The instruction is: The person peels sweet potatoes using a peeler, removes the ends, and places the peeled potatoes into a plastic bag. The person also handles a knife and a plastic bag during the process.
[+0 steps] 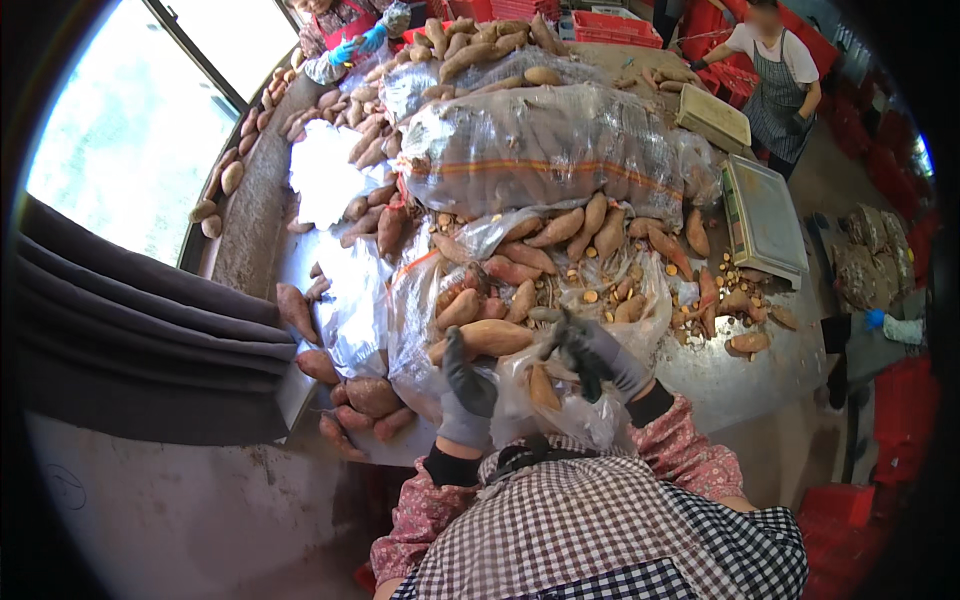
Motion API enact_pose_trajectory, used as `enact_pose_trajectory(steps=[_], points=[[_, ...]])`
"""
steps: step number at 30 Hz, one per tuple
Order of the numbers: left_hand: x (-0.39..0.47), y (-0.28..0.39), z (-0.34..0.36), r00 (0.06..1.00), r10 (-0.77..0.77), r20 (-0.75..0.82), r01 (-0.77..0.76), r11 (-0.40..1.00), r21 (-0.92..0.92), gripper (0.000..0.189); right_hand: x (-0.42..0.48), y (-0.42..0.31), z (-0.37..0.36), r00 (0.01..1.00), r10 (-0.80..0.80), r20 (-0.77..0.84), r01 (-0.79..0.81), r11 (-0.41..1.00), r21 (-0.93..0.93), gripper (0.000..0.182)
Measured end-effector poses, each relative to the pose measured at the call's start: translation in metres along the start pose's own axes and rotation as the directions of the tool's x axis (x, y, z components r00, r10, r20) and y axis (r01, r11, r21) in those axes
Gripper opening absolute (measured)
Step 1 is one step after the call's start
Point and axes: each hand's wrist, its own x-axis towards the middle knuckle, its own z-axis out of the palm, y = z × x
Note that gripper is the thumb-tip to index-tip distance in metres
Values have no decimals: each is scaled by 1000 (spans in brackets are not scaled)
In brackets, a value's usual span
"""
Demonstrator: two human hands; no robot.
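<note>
My left hand (466,390), in a grey and black work glove, is at the near edge of the metal table, its fingertips at the left part of a large sweet potato (495,337). To the right, my right hand (592,360), gloved alike, is over an open clear plastic bag (525,382); whether its fingers hold anything cannot be told. Another sweet potato (543,388) lies at that bag between my hands. Just beyond are heaped sweet potatoes (459,307) on clear plastic, with small cut end pieces (590,297) around them.
A large filled plastic sack (540,142) lies across the table. At the right are a bench scale (769,214) and a plastic tray (712,116). Loose sweet potatoes (371,396) lie at the left near edge. One person (360,37) is at the far left, another (784,82) at the far right.
</note>
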Motion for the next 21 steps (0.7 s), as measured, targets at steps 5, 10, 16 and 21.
enact_pose_trajectory(steps=[5, 10, 16, 21], points=[[-47, 8, 37, 993, -110, -54, 115, 988, 106, 30, -35, -4, 5, 973, 27, -229, -54, 992, -113, 48], [-90, 86, 36, 931, -173, 321, 236, 957, -170, 71, -76, -13, -11, 930, 305, -204, -363, 844, -395, 48], [-135, 76, 9, 832, -233, 503, 375, 905, -201, 77, -48, 6, 6, 904, 425, -45, -375, 737, -562, 40], [-146, 81, 4, 801, -297, 520, 435, 885, -164, 74, 48, 34, 12, 996, -37, -82, -38, 655, -755, 37]])
